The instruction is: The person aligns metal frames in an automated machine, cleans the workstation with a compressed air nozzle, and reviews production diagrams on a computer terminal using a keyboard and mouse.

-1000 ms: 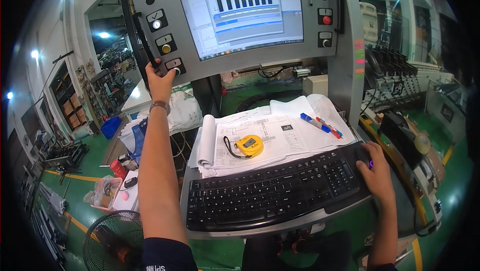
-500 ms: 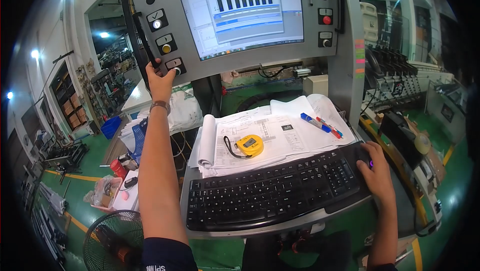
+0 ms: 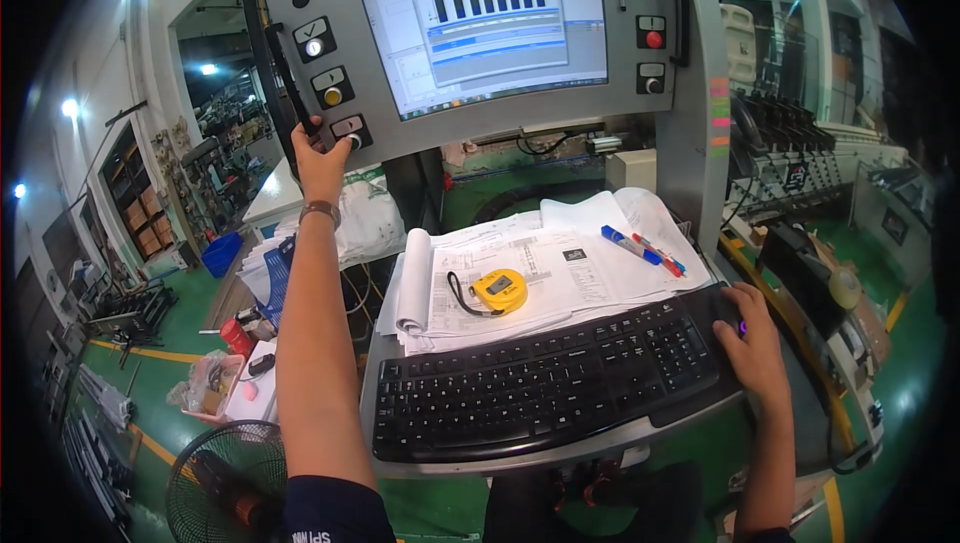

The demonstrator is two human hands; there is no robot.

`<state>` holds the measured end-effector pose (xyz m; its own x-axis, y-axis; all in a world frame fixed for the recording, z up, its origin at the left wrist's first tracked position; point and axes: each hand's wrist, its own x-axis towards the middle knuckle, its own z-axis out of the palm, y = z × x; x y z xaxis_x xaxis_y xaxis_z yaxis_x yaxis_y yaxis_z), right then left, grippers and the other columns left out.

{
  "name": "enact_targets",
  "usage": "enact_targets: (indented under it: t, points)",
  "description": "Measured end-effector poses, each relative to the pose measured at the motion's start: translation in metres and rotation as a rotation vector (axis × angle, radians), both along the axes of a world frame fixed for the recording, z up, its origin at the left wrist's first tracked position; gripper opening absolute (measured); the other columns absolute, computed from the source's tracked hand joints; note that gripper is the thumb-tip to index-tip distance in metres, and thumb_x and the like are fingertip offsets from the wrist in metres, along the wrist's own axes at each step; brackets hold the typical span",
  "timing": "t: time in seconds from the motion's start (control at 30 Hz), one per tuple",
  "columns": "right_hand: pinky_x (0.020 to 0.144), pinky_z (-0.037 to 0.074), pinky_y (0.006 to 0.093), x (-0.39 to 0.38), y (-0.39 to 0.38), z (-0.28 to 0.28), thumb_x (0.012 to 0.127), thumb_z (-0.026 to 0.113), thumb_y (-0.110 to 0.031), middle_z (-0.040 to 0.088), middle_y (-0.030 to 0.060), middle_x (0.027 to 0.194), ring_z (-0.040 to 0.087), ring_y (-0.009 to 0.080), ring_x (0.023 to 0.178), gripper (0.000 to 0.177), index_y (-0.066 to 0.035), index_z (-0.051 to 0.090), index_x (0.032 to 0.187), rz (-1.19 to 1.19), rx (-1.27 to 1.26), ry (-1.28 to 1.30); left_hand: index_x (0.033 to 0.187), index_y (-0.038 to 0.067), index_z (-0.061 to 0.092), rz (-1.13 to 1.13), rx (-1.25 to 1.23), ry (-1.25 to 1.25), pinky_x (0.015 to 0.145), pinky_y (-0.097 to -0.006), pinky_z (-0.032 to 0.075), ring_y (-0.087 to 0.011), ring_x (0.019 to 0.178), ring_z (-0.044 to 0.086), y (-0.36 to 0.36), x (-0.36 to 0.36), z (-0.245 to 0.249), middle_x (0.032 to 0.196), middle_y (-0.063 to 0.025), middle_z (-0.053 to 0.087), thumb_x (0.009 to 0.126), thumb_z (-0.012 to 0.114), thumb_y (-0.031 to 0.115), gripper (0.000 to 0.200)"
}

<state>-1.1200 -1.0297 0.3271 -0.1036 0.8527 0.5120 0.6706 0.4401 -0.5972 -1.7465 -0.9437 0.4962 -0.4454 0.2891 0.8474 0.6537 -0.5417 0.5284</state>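
My left hand (image 3: 322, 165) is at the lower left corner of the grey control panel (image 3: 455, 128), its thumb on the lowest knob (image 3: 352, 141) and its fingers wrapped round the panel's black side handle (image 3: 290, 78). My right hand (image 3: 752, 343) rests over a dark mouse (image 3: 741, 327) with a small purple light, right of the black keyboard (image 3: 550, 383); its fingers are curled over the mouse. A lit screen (image 3: 490, 33) shows a window with a row of dark bars. Behind the keyboard, a yellow tape measure (image 3: 499, 291) lies on printed drawings (image 3: 560, 253).
Blue and red markers (image 3: 645, 249) lie on the papers' right side. A fan (image 3: 225, 488) stands at the lower left, near a pink-rimmed box (image 3: 215, 393) and a red can (image 3: 236, 336). White bags (image 3: 370, 218) sit behind my left forearm. Machinery (image 3: 790, 143) stands at the right.
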Motion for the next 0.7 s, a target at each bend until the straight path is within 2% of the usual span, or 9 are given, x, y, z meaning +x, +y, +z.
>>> enact_targets:
  t: [0.7]
  points:
    - [0.106,0.048,0.0438,0.0005,0.0012,-0.0014,0.09,0.067,-0.015,0.053,0.0187,0.149,0.058,0.0407,0.132,0.049,-0.003,0.06,0.137,-0.004,0.017,-0.013,0.136,0.007,0.048,0.012,-0.003,-0.006,0.094,-0.0338,0.055,-0.0209,0.109,0.068,-0.0015,0.0034,-0.0001,0.12,-0.0138,0.065,0.084,0.079,0.006,0.061]
